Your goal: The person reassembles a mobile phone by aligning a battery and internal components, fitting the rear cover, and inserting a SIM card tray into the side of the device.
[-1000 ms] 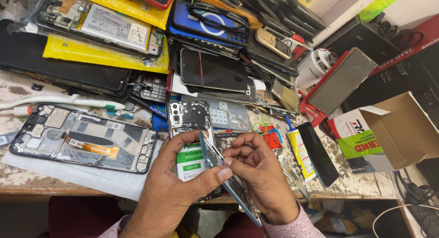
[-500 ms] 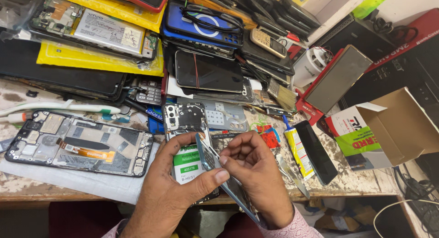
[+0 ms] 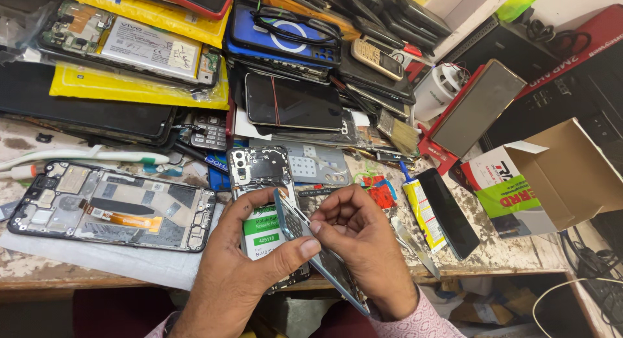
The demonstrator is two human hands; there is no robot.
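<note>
Not much is different from a moment ago: both hands stay close together at the near edge of the table, and the thin phone cover is still pinched between them. The view has only slid a little, so the work seems to be in the same slow, fiddly part, with the cover not yet set down. The left hand is closed on the cover, with its thumb pressed flat on the near face. The right hand is curled shut on the cover's edge too, its fingertips bent in to pick at it. The cover is thin and bluish grey, tilted on its side, with its top corner pointing up and its low end going down past the table's edge toward the person's lap. Just behind it, under the left fingers, lies an opened phone on its face, with camera holes at the far end and a white and green battery showing. To the left lies a bigger open phone frame with an orange strip. To the right are a small yellow glue tube and a dark phone. Far back, many phones are heaped up.
</note>
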